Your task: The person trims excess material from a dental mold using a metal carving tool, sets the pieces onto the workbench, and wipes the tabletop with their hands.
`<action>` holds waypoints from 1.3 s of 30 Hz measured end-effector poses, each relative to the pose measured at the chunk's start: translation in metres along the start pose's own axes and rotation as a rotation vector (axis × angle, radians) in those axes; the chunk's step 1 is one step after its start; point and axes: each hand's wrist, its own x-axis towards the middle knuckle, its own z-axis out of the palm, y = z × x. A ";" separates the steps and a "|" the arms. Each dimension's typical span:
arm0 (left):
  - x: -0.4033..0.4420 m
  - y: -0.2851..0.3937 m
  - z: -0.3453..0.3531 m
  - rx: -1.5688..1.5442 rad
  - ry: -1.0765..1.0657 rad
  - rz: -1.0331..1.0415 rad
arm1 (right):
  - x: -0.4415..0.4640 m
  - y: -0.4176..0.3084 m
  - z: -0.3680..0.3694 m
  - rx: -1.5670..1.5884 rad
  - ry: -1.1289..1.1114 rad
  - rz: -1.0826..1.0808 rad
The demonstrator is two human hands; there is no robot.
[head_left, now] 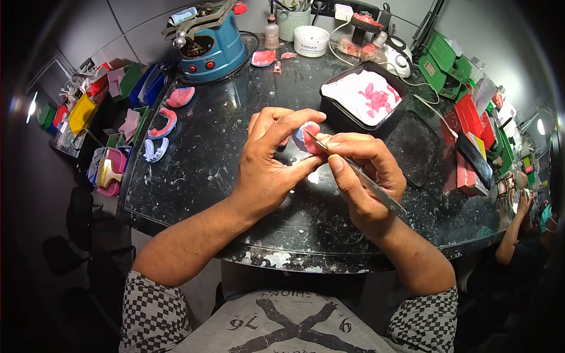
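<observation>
Over the middle of the bench, my left hand [265, 156] is closed round a small dental model [300, 139], pale blue with pink wax on it. Its thumb and fingers grip the edges and hide part of it. My right hand [372, 176] holds a metal wax knife [376, 191] like a pen. The blade tip touches or nearly touches the pink wax; I cannot tell which. Just behind the right hand stands a black tray [344, 113] lined with white, with pink wax scraps [378, 101] in it.
On the left lie dental models with pink wax [163, 123] and a bare pale blue model [155, 150]. A blue bench machine [215, 56] stands behind. At the back are a white tub [311, 42] and a dropper bottle [271, 34]. Far right, another person's hand [522, 203] shows.
</observation>
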 end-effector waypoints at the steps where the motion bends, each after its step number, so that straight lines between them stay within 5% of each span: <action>1: 0.000 0.000 0.000 0.000 0.000 -0.001 | 0.000 0.000 0.000 0.000 0.003 0.005; 10: 0.002 0.004 0.000 0.149 0.082 0.072 | -0.001 -0.001 0.000 0.006 0.006 0.066; 26: 0.001 0.001 -0.001 0.054 -0.084 -0.003 | 0.002 -0.002 -0.002 -0.060 -0.030 0.051; 39: 0.002 0.004 -0.002 0.040 -0.060 -0.016 | 0.002 0.002 -0.001 -0.104 -0.055 -0.094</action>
